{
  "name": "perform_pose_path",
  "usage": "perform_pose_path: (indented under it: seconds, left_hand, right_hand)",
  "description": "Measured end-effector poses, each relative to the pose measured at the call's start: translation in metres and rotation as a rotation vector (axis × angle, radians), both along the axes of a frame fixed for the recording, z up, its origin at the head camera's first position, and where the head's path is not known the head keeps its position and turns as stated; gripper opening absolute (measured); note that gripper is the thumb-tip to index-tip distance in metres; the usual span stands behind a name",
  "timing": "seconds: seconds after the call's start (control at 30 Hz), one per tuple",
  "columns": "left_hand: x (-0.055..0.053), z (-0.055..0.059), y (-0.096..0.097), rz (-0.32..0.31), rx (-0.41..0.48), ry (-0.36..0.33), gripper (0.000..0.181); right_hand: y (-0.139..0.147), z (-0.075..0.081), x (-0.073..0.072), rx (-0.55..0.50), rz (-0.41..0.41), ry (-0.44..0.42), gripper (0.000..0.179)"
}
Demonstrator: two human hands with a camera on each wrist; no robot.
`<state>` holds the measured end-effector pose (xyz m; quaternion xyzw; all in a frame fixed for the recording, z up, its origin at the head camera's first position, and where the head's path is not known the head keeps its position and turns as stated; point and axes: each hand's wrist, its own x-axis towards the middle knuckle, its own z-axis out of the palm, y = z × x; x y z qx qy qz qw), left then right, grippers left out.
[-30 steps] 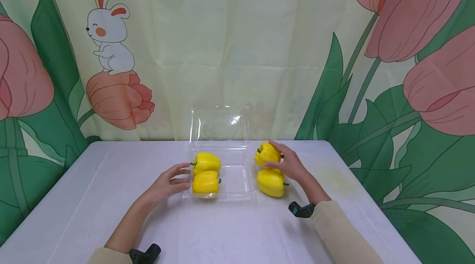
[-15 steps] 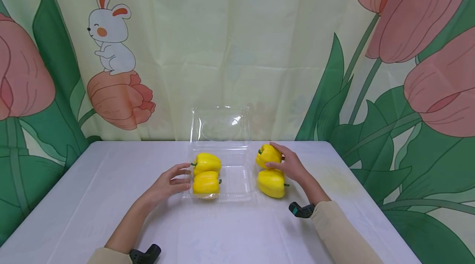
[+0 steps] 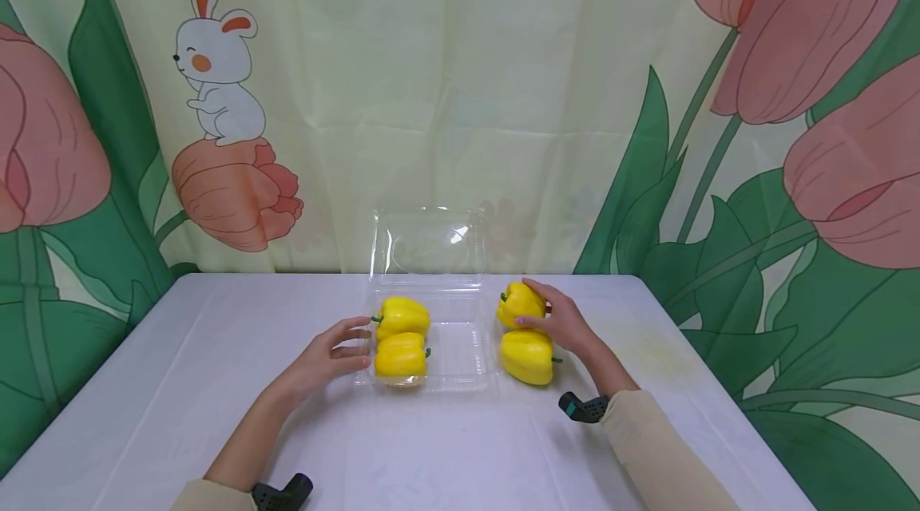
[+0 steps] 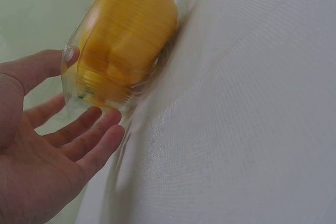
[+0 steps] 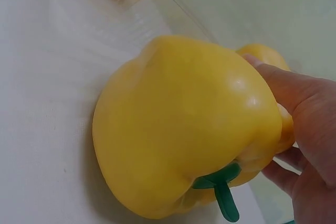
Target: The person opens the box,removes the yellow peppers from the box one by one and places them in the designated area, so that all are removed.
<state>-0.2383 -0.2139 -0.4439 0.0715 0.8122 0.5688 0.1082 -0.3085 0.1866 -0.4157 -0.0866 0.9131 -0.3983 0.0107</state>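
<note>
A clear plastic clamshell box (image 3: 456, 347) stands with its lid (image 3: 430, 243) raised at the back. Two yellow bell peppers lie in its left half, a rear one (image 3: 404, 317) and a front one (image 3: 399, 356). My left hand (image 3: 327, 351) rests at the box's left side, thumb on the rim and fingers loosely spread, as the left wrist view shows. To the right of the box, my right hand (image 3: 561, 319) grips a yellow bell pepper (image 3: 519, 303) between thumb and fingers. Another pepper (image 5: 184, 124) with a green stem sits just in front of it and partly hides that grip.
A white cloth covers the table (image 3: 460, 447). Behind its far edge hangs a curtain (image 3: 532, 96) printed with tulips and a rabbit. Black wrist devices (image 3: 584, 407) sit at both cuffs.
The head view has shifted slightly, so everything sits a little lower and further right. Neither hand nor any pepper has visibly moved on the table.
</note>
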Motion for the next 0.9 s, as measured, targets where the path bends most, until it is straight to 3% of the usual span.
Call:
perform_pose_path:
  seconds: [0.9]
  left_hand:
    - [-0.0008, -0.0002, 0.0009, 0.018, -0.005, -0.007, 0.068]
  right_hand:
    - [0.0032, -0.0080, -0.0039, 0.020, 0.010, -0.013, 0.077]
